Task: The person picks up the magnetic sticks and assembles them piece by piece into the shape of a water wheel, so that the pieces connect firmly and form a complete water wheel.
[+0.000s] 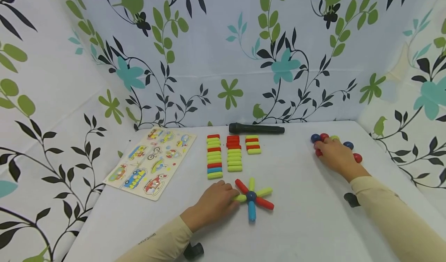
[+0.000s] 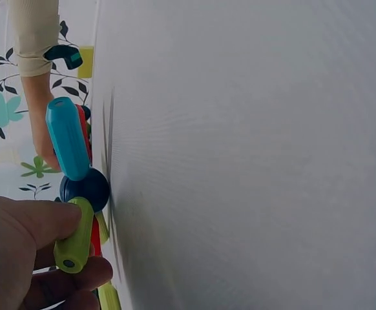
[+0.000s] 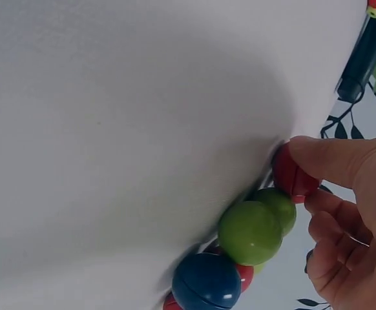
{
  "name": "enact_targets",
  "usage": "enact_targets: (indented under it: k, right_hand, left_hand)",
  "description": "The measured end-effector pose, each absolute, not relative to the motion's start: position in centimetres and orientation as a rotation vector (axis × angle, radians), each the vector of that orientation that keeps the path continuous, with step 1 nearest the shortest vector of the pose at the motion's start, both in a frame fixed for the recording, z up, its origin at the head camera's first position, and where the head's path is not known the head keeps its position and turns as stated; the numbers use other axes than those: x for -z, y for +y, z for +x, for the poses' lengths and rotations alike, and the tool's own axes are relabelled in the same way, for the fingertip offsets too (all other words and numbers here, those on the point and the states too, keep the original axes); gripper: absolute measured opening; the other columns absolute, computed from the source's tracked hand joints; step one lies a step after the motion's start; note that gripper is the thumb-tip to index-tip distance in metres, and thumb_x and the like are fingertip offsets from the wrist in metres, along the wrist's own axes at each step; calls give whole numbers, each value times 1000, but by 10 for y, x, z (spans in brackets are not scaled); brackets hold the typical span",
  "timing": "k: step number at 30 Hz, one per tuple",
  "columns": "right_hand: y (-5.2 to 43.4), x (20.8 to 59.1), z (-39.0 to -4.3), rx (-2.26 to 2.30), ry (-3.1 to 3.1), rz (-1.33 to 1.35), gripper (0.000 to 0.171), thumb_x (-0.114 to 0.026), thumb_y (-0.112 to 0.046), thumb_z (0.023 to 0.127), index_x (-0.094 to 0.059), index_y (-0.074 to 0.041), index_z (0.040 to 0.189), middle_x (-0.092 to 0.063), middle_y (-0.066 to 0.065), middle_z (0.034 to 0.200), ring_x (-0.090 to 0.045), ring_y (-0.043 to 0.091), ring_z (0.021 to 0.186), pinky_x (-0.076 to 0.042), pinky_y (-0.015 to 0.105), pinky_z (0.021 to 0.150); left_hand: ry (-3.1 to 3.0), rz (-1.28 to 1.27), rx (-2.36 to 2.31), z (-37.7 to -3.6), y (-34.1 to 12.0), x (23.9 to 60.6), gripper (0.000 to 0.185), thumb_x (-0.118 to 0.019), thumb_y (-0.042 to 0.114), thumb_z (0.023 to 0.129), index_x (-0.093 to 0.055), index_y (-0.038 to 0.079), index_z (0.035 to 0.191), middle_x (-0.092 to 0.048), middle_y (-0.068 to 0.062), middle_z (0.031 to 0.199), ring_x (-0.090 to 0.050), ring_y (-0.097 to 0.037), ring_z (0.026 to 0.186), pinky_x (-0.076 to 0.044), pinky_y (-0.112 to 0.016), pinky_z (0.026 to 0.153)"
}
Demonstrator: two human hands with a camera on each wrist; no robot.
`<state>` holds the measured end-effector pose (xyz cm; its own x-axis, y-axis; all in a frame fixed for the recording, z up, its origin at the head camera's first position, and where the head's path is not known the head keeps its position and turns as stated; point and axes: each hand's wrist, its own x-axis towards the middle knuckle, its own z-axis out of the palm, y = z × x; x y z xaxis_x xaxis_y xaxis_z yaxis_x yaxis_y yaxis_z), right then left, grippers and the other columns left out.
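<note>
- White desk (image 1: 306, 215), plain, no print.
- Star figure (image 1: 252, 197): dark blue ball hub, spokes in red, lime green and one sky blue.
- Rows of sticks (image 1: 228, 153): mostly lime green, with red ones and a single blue.
- Balls (image 1: 348, 145): dark blue, red, green.
- Puzzle board (image 1: 151, 161): pale wood, bright cartoon vehicles.
- Torch (image 1: 256, 129): black.
- Backdrop cloth (image 1: 223, 53): white, black vines, green leaves, teal flowers, green birds.
- Sleeves (image 1: 400, 219): cream.

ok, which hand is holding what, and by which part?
Left hand pinches the star's lime-green plastic stick at its outer end. Right hand pinches a red ball by its side.
</note>
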<state>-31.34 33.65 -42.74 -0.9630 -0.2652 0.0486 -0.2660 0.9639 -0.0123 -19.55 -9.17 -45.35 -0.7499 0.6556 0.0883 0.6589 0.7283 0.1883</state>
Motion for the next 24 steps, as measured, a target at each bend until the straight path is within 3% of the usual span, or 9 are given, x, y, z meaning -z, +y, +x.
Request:
enact_targets:
  k: [4, 8, 16, 24]
  right_hand:
    - [337, 430, -318, -52, -3074, 389, 36, -76, -11, 88, -65, -2, 121, -61, 26, 112, -55, 48, 105, -52, 70, 78]
    - [326, 429, -316, -163, -3078, 410, 37, -75, -16, 90, -65, 0, 122, -64, 22, 111, -59, 43, 102, -55, 64, 81]
    - [246, 419, -307, -896, -3163, 783, 40, -71, -26, 96, -65, -6, 131, -68, 6, 116, -60, 23, 102, -53, 38, 87]
    - [195, 429, -302, -1268, -3265, 820, 42, -68, -32, 98, -64, -14, 136, -65, 1, 121, -55, 24, 112, -55, 37, 86]
  left_hand:
    - [-2904, -1105, 345, -198, -93, 455, 26, -76, 29, 93, -75, 16, 116, -68, 7, 96, -50, -8, 83, -47, -21, 75]
    - [-2895, -1119, 363, -198, -92, 455, 26, -77, 28, 92, -75, 16, 115, -68, 7, 96, -50, -8, 83, -47, -20, 76]
    - [-2872, -1107, 386, -197, -95, 453, 27, -78, 28, 91, -75, 16, 116, -68, 6, 98, -52, -8, 86, -48, -21, 77]
    - [-2858, -1130, 374, -198, -93, 455, 25, -78, 27, 92, -75, 17, 115, -68, 7, 97, -51, -7, 84, -46, -19, 75]
